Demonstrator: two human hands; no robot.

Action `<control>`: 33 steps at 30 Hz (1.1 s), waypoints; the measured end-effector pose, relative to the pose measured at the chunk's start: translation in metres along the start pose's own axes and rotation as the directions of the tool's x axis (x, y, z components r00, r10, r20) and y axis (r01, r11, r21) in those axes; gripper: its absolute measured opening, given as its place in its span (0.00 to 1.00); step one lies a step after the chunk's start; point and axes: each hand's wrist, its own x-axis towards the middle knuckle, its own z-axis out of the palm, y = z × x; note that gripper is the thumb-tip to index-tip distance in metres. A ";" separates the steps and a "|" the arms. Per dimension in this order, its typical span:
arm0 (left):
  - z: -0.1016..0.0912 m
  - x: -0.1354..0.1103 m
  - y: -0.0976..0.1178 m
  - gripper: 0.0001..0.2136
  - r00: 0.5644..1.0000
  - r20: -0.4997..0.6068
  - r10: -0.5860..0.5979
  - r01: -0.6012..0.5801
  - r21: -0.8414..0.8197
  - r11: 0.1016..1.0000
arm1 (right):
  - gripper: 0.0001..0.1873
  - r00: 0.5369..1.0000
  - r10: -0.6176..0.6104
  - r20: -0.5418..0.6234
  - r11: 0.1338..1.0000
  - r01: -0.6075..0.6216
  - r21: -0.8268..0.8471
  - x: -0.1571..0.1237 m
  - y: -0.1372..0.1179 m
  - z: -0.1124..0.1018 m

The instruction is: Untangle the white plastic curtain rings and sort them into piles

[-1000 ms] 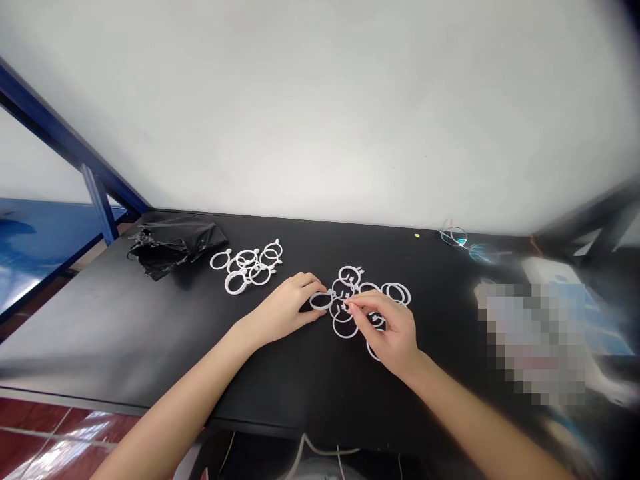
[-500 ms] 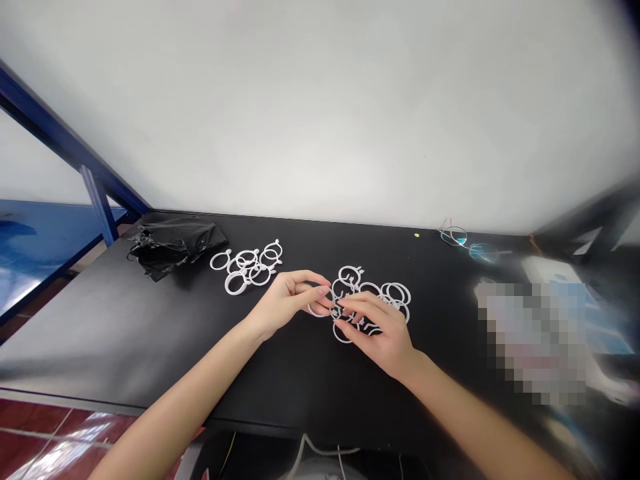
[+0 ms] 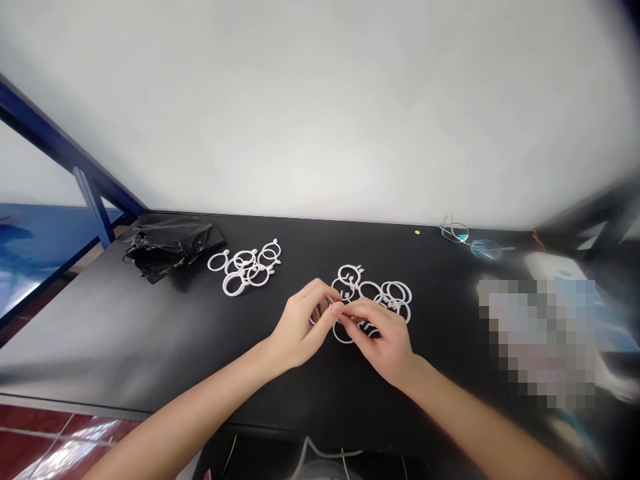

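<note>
My left hand [image 3: 303, 325] and my right hand [image 3: 383, 337] meet over the black table [image 3: 125, 320], fingertips pinched together on a white plastic ring [image 3: 320, 316] held between them. Right behind the hands lies a loose heap of white rings [image 3: 383, 293] with small tabs. A second heap of white rings [image 3: 245, 265] lies further left, apart from both hands.
A crumpled black plastic bag [image 3: 167, 243] lies at the table's back left corner. A pair of glasses [image 3: 470, 241] rests at the back right by the white wall. A blurred-out patch [image 3: 540, 333] covers the right side. Blue metal framing [image 3: 75, 167] stands left.
My left hand lifted the ring off the table and moved right; my right hand came in from the heap, and both now pinch the ring together.
</note>
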 end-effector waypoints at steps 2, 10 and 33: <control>0.001 -0.001 -0.003 0.11 0.990 -0.013 0.140 -0.138 0.095 0.986 | 0.09 1.000 -0.018 0.000 1.000 0.018 0.018 0.000 -0.002 0.000; 0.002 0.002 -0.005 0.23 0.968 -0.077 0.240 -0.237 0.043 0.971 | 0.10 0.996 -0.086 -0.033 0.996 0.087 0.032 -0.005 -0.007 0.007; -0.027 0.012 -0.010 0.16 0.995 0.041 0.093 -0.100 0.523 0.846 | 0.04 0.986 0.083 -0.146 0.995 -0.091 -0.049 0.004 0.004 -0.010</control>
